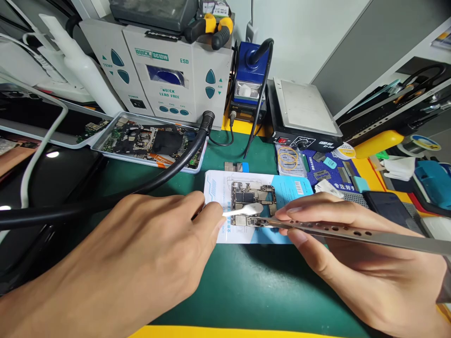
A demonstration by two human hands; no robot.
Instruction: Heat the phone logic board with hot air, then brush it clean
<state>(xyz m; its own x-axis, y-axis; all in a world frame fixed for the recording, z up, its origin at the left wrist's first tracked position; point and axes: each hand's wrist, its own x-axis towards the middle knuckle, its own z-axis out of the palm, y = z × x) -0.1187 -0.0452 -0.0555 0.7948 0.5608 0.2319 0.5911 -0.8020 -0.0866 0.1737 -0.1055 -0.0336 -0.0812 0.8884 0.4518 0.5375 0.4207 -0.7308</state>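
A small phone circuit board (244,198) lies on a white and blue printed card (292,192) at the middle of the green mat. My left hand (169,234) is closed in a pinch on the thin white stem of a cotton swab (252,209), whose white tip is over the board. In my right hand (338,239) is a pair of metal tweezers (327,228), held between thumb and fingers. The tweezers' tips point left and reach the board's lower edge, close under the swab; whether they touch it I cannot tell.
Behind stands a hot-air station (169,75), its thick black hose (169,171) crossing the left side. A metal tray (148,145) holds several circuit boards. A blue soldering-iron stand (250,70) and a flat heating plate (303,108) are at the back. A dark phone (384,206) lies right.
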